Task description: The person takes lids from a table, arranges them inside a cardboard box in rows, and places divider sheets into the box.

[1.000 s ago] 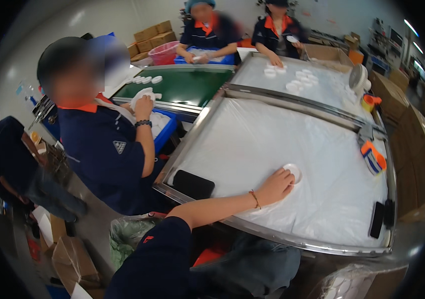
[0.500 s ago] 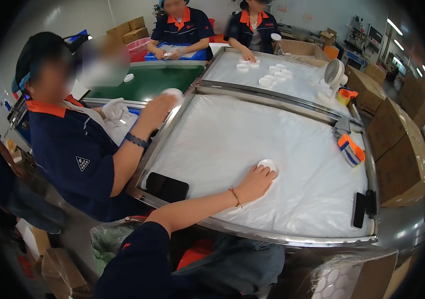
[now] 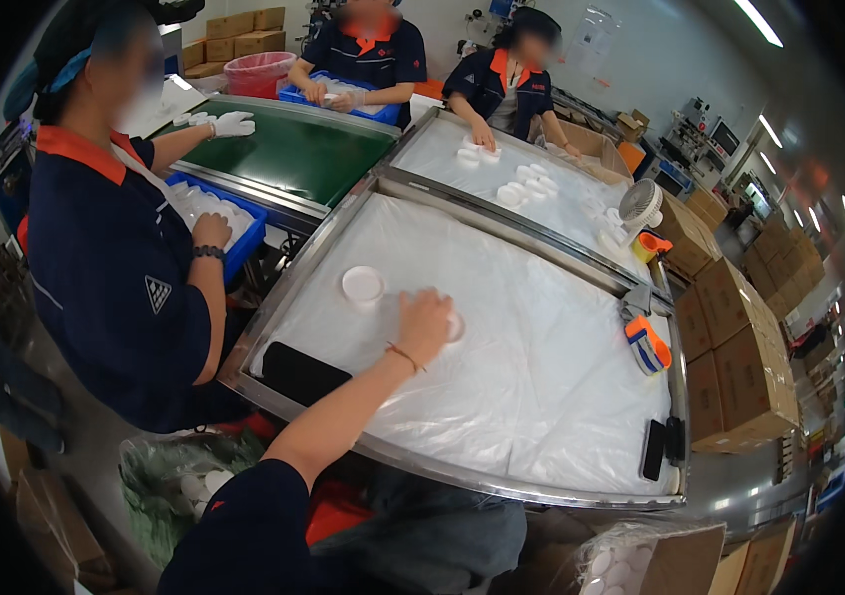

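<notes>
My left hand [image 3: 425,322], with a thin bracelet at the wrist, reaches in from the lower left over the plastic-covered table [image 3: 531,397]. It is smeared by motion. A white round lid [image 3: 456,326] sits at its right side, partly hidden by the hand and seemingly gripped by it. To the left, apart from my fingers, another shallow white round lid [image 3: 363,286] lies on the plastic film. My right hand is out of view.
A black phone [image 3: 301,374] lies by the front left rim, another dark phone [image 3: 653,450] at the right. An orange-and-blue tape dispenser [image 3: 647,345] stands near the right edge. Co-workers handle white pieces around a green conveyor [image 3: 293,149], a blue bin [image 3: 247,236] and the far table.
My left hand has moved left with the lid beside it. The co-worker's hand has withdrawn to the blue bin, and a second lid now lies on my table. The view has shifted.
</notes>
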`<state>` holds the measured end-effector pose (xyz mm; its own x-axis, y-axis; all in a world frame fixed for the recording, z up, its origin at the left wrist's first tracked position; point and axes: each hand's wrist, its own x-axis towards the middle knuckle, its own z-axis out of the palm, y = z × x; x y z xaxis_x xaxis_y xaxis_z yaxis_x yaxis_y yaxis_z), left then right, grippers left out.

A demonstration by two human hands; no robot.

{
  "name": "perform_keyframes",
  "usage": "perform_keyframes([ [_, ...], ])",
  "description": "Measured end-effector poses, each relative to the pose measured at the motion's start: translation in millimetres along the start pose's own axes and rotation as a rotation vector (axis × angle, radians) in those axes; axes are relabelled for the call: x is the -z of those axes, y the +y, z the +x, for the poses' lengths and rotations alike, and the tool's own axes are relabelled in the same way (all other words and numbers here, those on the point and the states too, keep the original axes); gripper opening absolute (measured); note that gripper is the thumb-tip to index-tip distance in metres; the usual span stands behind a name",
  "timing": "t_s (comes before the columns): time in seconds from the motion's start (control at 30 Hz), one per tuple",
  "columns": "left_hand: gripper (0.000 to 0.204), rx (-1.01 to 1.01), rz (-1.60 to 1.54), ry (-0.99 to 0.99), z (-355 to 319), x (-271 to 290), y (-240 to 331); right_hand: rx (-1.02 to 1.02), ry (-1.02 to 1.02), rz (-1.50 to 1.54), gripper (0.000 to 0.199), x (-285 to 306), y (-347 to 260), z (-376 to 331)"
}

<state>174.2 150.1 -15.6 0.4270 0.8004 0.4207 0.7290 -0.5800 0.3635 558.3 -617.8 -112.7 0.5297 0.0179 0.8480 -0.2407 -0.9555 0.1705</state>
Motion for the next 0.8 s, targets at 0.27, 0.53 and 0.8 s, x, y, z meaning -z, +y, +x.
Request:
perform_keyframes([
  [0.27,0.046,0.471,0.118,0.128,10,22,-53,-0.139,-0.019,0.154,0.056,-9,7,15],
  [0.53,0.044,0.160,0.047,-0.094,1,-1,-22,-0.245,-0.035,0.318,0.058,-12,17,34],
  [0.8,0.043,-0.186,-0.253,-0.177,-20,-18,38,-0.341,-0.043,0.535,0.061,9,-30,67],
])
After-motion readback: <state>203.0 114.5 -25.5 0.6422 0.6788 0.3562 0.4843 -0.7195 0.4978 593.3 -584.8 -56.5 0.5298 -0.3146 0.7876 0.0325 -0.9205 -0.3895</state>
